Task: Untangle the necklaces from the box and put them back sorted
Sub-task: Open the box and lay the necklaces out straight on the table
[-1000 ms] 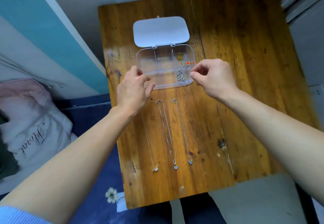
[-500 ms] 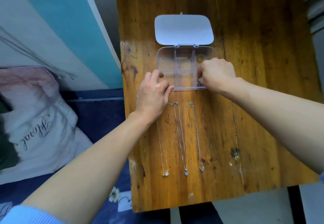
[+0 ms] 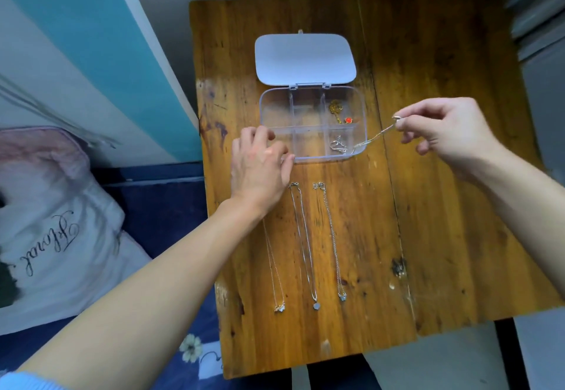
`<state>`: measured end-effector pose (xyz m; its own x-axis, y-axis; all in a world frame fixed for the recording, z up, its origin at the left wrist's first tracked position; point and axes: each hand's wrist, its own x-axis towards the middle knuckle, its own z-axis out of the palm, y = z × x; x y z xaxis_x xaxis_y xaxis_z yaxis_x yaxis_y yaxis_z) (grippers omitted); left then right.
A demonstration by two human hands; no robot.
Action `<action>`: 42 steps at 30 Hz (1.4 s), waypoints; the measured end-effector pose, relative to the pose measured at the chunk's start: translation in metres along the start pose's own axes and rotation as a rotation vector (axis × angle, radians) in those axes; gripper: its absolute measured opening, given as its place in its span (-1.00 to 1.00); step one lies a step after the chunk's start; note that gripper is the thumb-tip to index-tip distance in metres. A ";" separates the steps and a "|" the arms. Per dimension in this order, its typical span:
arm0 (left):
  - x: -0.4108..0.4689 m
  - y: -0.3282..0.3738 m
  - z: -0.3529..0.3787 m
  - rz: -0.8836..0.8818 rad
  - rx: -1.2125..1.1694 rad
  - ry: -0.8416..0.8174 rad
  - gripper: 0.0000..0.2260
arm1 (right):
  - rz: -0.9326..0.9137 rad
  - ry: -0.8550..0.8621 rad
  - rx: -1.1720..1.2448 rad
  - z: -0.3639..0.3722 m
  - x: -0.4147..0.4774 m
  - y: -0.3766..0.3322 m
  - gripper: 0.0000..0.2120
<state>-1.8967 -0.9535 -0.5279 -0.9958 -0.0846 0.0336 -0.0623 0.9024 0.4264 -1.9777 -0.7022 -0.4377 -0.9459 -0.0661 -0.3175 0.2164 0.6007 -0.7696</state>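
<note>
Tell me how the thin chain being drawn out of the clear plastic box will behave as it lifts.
The thin chain is probably limp: it trails from the right hand down over the wall of the clear plastic box. It may snag, since its far end lies by a silver tangle. The box looks light; the left hand likely steadies it.

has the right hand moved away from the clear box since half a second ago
Yes. The right hand was over the clear box's near right compartment; now it is off to the box's right, above the table, its fingers pinching a chain that trails back into that compartment.
</note>
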 end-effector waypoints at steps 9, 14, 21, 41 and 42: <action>0.013 0.059 0.007 0.102 -0.020 -0.022 -0.78 | 0.323 -0.005 0.517 -0.035 -0.025 0.050 -0.90; 0.034 0.106 0.030 0.247 -0.042 -0.277 -0.61 | 0.339 -0.037 0.712 -0.040 -0.032 0.050 -0.90; 0.047 0.111 0.025 0.268 -0.100 -0.333 -0.77 | 0.363 -0.009 0.826 -0.059 -0.038 0.063 -0.91; 0.015 0.083 -0.013 -0.171 -0.451 -0.431 -0.90 | 0.603 0.056 0.506 -0.021 -0.137 0.162 -0.94; 0.013 0.085 -0.007 -0.116 -0.358 -0.401 -0.88 | 0.590 0.033 0.442 -0.014 -0.146 0.164 -0.95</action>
<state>-1.9144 -0.8808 -0.4845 -0.9353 0.0556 -0.3495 -0.2167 0.6908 0.6898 -1.8070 -0.5825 -0.5099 -0.6473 0.1971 -0.7363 0.7622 0.1508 -0.6296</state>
